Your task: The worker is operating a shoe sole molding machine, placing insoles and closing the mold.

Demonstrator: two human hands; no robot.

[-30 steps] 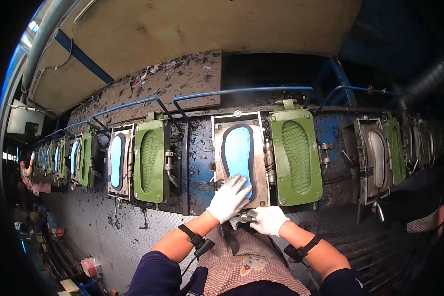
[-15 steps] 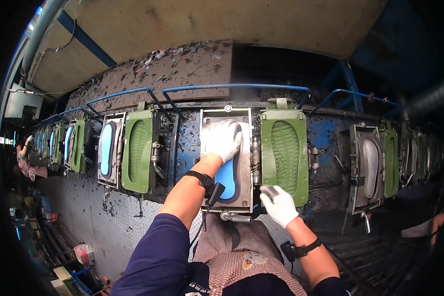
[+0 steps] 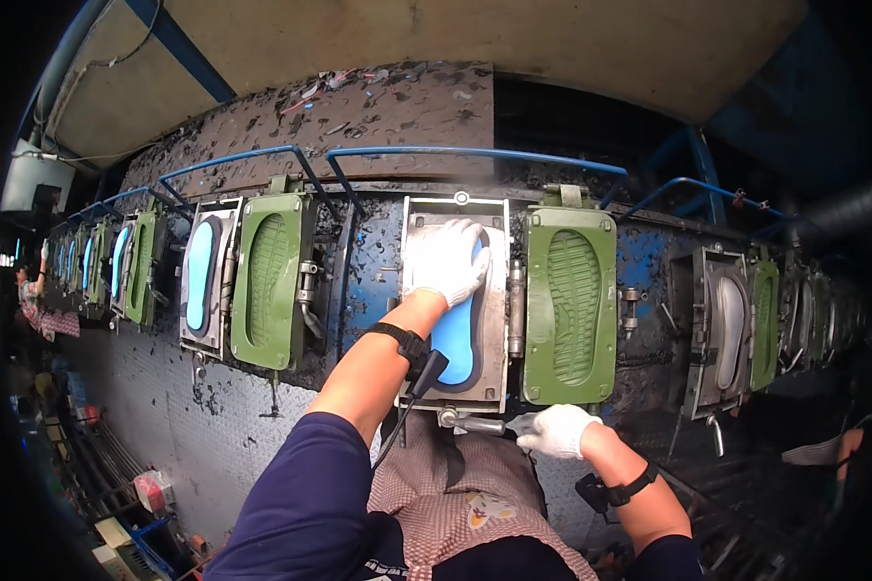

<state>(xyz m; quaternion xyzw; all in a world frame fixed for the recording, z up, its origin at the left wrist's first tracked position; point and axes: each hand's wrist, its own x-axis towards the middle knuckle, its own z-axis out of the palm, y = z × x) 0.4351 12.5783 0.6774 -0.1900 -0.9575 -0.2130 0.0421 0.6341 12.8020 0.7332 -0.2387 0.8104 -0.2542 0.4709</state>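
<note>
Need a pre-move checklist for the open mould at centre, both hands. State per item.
1. Left hand clear of the blue sole piece: not ok, it lies over the upper part.
2. Blue sole piece seated evenly: cannot tell, the upper part is mostly covered.
3. Green mould half open: ok, it lies beside the metal plate, tread pattern facing up.
4. Right hand gripping the handle: cannot tell; its fingers are at the handle's end.
5. Gloves on both hands: ok.
</note>
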